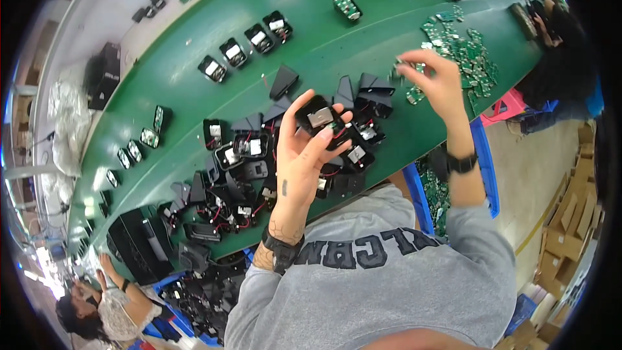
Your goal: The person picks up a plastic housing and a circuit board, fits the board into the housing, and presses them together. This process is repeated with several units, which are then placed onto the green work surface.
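My left hand grips a black plastic housing, its open side up. Inside the housing sits a silver block, with a red wire beside it near my thumb. To the right, my right hand is raised over the table with thumb and fingers pinched together. A small green circuit board hangs from those fingertips, partly blurred. Right beyond that hand spreads a heap of green circuit boards. Below and around my left hand lies a jumble of black housings, several with silver blocks and red wires.
On the green table, black housings stand in a row, and one holding a green board stands farther back. A blue crate of boards is at my right, a blue bin of black parts lower left. People work at both sides.
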Available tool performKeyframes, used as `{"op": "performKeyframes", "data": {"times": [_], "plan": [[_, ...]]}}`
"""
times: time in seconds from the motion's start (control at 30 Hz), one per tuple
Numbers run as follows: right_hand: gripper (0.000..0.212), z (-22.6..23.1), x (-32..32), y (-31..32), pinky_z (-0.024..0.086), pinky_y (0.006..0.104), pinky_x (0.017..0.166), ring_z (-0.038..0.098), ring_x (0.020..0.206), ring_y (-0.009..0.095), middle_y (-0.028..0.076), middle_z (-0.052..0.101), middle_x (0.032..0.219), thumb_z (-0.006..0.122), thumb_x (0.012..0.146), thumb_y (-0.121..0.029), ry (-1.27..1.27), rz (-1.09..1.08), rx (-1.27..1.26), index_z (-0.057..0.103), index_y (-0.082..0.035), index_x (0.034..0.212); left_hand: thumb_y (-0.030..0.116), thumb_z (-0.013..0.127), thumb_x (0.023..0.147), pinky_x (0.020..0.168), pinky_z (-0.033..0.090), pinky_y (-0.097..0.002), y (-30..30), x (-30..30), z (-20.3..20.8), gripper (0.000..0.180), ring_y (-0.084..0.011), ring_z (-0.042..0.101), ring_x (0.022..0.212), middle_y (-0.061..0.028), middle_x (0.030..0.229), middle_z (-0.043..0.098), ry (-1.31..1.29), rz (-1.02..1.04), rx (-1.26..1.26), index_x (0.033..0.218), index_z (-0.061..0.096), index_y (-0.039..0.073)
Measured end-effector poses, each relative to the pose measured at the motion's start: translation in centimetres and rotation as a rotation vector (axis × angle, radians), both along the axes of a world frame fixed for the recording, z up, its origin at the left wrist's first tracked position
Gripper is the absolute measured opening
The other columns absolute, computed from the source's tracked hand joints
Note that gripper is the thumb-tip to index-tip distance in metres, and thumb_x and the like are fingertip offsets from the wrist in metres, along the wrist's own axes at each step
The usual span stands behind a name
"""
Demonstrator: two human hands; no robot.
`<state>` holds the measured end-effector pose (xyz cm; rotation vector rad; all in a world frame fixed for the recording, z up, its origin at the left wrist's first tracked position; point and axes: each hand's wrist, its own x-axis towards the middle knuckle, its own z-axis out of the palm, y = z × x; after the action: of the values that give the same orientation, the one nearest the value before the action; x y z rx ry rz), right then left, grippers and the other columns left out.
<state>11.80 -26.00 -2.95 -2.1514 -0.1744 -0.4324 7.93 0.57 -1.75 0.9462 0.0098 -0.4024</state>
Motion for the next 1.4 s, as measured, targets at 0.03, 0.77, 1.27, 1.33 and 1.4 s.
{"op": "performKeyframes", "data": {"times": [0.03,0.77,1.27,1.33,1.4], "plan": [[0.012,0.0,-1.4,0.9,0.043,0.0228,0.054,0.058,0.06,0.012,0.008,0.067,0.08,0.066,0.084,-0.008,0.158,0.003,0.247,0.065,-0.001,0.094,0.001,0.054,0.091,0.087,0.055,-0.0396,-0.1,-0.1,0.0,0.057,-0.0288,0.056,0.119,-0.0169,0.126,0.056,-0.006,0.009,0.026,0.143,0.033,0.012],[0.025,-2.2,-4.3,7.7,0.048,0.0204,0.049,0.058,0.052,0.007,0.008,0.069,0.077,0.06,0.093,-0.012,0.433,0.213,1.039,0.064,0.004,0.112,-0.003,0.059,0.088,0.087,0.057,-0.0397,0.1,-1.5,-0.8,0.059,-0.0204,0.06,0.108,-0.0125,0.121,0.055,0.027,-0.039,0.046,0.142,0.036,0.01],[0.023,-3.1,-4.8,8.4,0.049,0.0174,0.047,0.061,0.057,0.006,0.007,0.068,0.085,0.062,0.091,-0.009,0.521,0.275,1.195,0.059,0.002,0.11,-0.003,0.059,0.088,0.086,0.058,-0.0412,-0.2,-1.5,-1.5,0.059,-0.0221,0.06,0.108,-0.0134,0.119,0.055,0.036,-0.04,0.035,0.141,0.037,0.009],[0.023,-3.1,-5.1,8.4,0.049,0.0175,0.048,0.061,0.058,0.006,0.007,0.068,0.085,0.062,0.091,-0.01,0.521,0.287,1.169,0.059,0.002,0.11,-0.003,0.059,0.088,0.085,0.058,-0.0413,-0.2,-1.4,-1.7,0.058,-0.0222,0.06,0.108,-0.0134,0.119,0.055,0.03,-0.032,0.032,0.141,0.037,0.009],[0.023,-3.1,-5.2,8.3,0.049,0.0175,0.048,0.061,0.058,0.006,0.007,0.068,0.085,0.062,0.091,-0.01,0.522,0.297,1.143,0.059,0.002,0.11,-0.003,0.059,0.088,0.085,0.058,-0.0413,-0.2,-1.5,-1.7,0.058,-0.0223,0.06,0.108,-0.0134,0.119,0.055,0.025,-0.026,0.029,0.141,0.037,0.009]]}}
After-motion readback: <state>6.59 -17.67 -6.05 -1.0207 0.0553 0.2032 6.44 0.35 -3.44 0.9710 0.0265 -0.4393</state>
